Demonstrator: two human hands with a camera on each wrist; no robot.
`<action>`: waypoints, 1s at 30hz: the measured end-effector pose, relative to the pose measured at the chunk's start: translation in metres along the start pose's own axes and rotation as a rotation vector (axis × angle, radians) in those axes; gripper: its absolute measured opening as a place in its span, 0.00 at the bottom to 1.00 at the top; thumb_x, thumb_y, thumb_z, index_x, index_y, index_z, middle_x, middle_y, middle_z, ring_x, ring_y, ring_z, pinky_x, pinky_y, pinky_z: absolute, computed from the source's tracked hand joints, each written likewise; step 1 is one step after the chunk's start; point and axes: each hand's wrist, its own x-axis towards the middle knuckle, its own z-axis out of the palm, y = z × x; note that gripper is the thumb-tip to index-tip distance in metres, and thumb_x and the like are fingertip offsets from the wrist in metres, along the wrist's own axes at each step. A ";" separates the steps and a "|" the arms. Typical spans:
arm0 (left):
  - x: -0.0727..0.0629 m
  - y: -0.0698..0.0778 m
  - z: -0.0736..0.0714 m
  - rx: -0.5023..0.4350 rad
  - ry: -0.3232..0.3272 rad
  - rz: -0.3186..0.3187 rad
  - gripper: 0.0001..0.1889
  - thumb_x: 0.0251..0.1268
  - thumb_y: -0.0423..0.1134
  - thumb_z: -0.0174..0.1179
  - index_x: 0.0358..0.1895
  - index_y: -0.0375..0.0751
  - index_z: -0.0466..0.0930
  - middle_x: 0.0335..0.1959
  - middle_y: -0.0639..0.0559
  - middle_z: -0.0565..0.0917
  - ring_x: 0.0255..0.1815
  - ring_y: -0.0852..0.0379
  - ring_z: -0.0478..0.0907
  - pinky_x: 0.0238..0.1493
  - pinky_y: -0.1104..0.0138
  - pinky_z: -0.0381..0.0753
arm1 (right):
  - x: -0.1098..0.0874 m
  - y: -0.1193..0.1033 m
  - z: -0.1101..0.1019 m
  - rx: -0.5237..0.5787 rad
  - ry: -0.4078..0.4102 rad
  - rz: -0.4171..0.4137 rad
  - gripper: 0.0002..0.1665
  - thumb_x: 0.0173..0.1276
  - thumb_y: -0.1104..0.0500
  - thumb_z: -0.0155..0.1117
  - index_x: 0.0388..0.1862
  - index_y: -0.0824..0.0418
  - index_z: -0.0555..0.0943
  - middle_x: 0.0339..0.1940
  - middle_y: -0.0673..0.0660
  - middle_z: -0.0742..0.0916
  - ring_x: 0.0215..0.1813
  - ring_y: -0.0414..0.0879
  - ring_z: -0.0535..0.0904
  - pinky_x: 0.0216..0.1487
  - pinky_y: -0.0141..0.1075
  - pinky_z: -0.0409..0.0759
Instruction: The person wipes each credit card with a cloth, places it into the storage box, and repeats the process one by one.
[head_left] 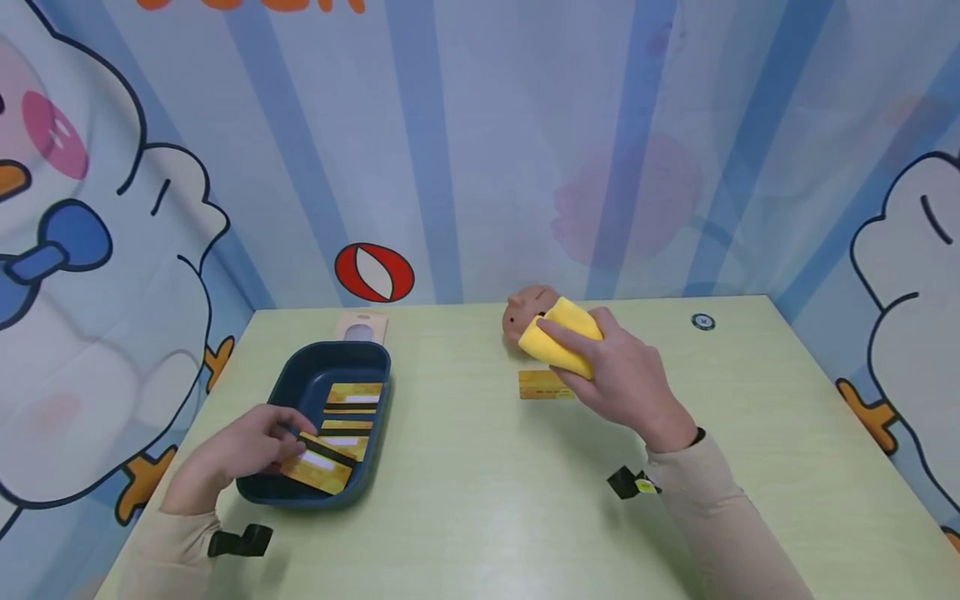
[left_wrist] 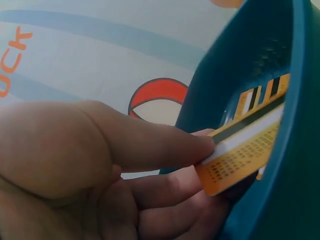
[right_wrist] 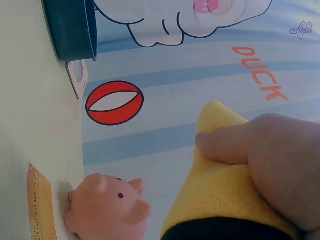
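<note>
My left hand [head_left: 251, 446] pinches a gold bank card [head_left: 318, 471] with a black stripe between thumb and fingers, over the near part of a dark blue tray [head_left: 255, 490]. Two more gold cards lie inside the tray, a farther card [head_left: 354, 392] and a nearer card [head_left: 358, 428]. My right hand [head_left: 626, 379] grips a folded yellow cloth [head_left: 558, 346], raised above the table. Behind the cloth, partly hidden in the head view, is a pink toy pig [right_wrist: 105, 207]. Another gold card [head_left: 542, 385] lies flat below the cloth, its right end covered by my hand.
Behind the tray, a pale card with a grey oval [head_left: 367, 328] is partly hidden by the rim. A small round dark disc [head_left: 703, 322] lies at the back right of the table [head_left: 480, 500]. A printed curtain [head_left: 495, 150] hangs behind the table's back edge.
</note>
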 end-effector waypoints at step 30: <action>0.002 0.023 0.015 0.446 -0.021 0.033 0.12 0.72 0.36 0.65 0.47 0.28 0.88 0.40 0.45 0.88 0.43 0.47 0.84 0.49 0.47 0.86 | 0.000 0.001 -0.002 -0.012 0.010 -0.002 0.35 0.68 0.48 0.75 0.74 0.38 0.79 0.54 0.66 0.79 0.34 0.52 0.79 0.22 0.46 0.80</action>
